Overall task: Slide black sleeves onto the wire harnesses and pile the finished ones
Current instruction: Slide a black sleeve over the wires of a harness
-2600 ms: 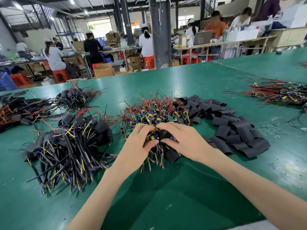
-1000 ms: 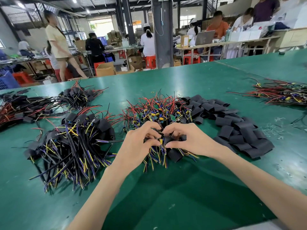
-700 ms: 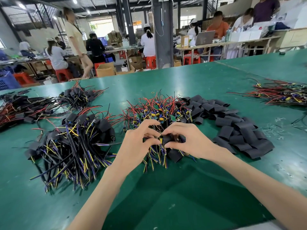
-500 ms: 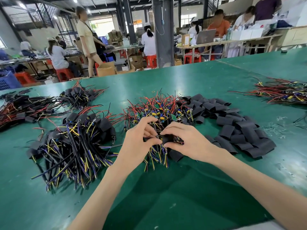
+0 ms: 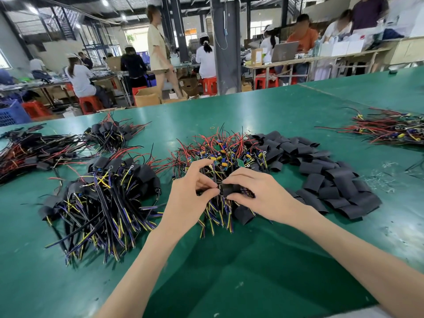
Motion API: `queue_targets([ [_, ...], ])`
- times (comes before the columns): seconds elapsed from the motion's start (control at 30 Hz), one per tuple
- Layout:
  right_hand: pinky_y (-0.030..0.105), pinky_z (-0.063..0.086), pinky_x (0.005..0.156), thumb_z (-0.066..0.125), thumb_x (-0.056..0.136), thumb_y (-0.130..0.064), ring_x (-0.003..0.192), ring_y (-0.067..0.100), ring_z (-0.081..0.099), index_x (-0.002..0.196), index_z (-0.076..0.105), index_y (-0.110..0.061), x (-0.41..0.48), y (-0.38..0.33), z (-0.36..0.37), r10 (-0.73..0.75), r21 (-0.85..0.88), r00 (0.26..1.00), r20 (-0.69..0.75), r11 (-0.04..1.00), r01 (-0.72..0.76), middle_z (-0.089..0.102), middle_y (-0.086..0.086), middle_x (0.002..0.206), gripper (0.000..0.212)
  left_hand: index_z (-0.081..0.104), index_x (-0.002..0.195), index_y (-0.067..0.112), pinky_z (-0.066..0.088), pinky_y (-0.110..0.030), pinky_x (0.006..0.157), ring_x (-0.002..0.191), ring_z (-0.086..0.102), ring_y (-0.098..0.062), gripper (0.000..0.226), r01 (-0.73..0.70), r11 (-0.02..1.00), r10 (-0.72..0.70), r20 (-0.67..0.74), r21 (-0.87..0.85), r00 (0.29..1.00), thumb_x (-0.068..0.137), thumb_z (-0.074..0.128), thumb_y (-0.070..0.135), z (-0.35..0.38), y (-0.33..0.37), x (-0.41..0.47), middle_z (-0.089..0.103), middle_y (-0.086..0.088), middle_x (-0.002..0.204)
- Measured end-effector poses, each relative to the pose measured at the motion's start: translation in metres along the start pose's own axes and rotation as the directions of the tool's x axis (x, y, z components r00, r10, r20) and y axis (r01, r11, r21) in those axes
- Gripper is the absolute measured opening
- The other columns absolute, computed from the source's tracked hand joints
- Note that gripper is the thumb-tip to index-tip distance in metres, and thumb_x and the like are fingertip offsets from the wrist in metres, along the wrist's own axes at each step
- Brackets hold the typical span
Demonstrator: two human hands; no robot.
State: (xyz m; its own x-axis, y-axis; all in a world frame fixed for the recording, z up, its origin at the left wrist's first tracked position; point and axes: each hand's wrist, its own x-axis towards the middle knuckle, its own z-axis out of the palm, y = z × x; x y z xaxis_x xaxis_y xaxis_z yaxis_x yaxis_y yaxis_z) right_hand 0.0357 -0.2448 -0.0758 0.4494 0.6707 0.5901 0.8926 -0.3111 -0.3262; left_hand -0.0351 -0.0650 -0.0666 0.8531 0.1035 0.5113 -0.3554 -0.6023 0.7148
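Left hand (image 5: 190, 193) and right hand (image 5: 257, 193) are both pinching one black sleeve (image 5: 227, 188) over the unsleeved harness pile (image 5: 220, 154).

Workshop hall: grey pillar (image 5: 223, 42), red stools (image 5: 210, 84), wooden benches (image 5: 332, 59); ceiling lamps (image 5: 105, 2) lit

Wide green-covered work table (image 5: 252, 115). At left, pile of black-sleeved wire harnesses (image 5: 103, 198); centre, heap of bare red-and-black wire harnesses w/ small boards (image 5: 224, 152); touching on its right, flat black sleeves (image 5: 332, 180).
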Motion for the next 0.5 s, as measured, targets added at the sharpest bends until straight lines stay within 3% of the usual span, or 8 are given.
queue_targets([
  [0.3, 0.03, 0.045, 0.089, 0.067, 0.087, -0.019, 0.096, 0.017, 0.06, 0.112, 0.066, -0.007, 0.0, -0.001, 0.004, 0.001, -0.004, 0.999, 0.042, 1.0, -0.001, 0.061, 0.001, 0.11, 0.028, 0.048, 0.104, 0.042, 0.046, -0.007, 0.075, 0.067, 0.063, 0.002, 0.061, 0.002, 0.999, -0.002, 0.008, 0.038, 1.0, 0.074, 0.072, -0.006, 0.003, 0.002, -0.003, 0.069, 0.01, 0.071],
  [0.43, 0.026, 0.04, 0.098, 0.066, 0.087, -0.02, 0.109, 0.015, 0.055, 0.121, 0.061, -0.008, 0.001, -0.001, 0.005, 0.011, 0.005, 1.0, -0.021, 1.0, -0.011, 0.058, 0.002, 0.121, 0.036, 0.055, 0.103, 0.032, 0.043, -0.005, 0.074, 0.07, 0.061, 0.004, 0.048, -0.06, 0.991, 0.063, -0.023, 0.119, 0.998, 0.075, 0.071, -0.003, -0.003, 0.005, -0.001, 0.067, 0.013, 0.07],
  [0.5, 0.025, 0.032, 0.108, 0.062, 0.09, -0.025, 0.122, 0.014, 0.047, 0.129, 0.054, -0.009, 0.001, 0.003, 0.003, 0.018, -0.05, 0.996, -0.083, 0.999, -0.022, 0.052, 0.003, 0.132, 0.043, 0.06, 0.103, 0.022, 0.041, -0.006, 0.074, 0.071, 0.058, 0.004, 0.039, -0.112, 0.967, 0.143, -0.121, 0.229, 0.982, 0.074, 0.069, -0.003, -0.012, 0.008, 0.003, 0.064, 0.015, 0.069],
])
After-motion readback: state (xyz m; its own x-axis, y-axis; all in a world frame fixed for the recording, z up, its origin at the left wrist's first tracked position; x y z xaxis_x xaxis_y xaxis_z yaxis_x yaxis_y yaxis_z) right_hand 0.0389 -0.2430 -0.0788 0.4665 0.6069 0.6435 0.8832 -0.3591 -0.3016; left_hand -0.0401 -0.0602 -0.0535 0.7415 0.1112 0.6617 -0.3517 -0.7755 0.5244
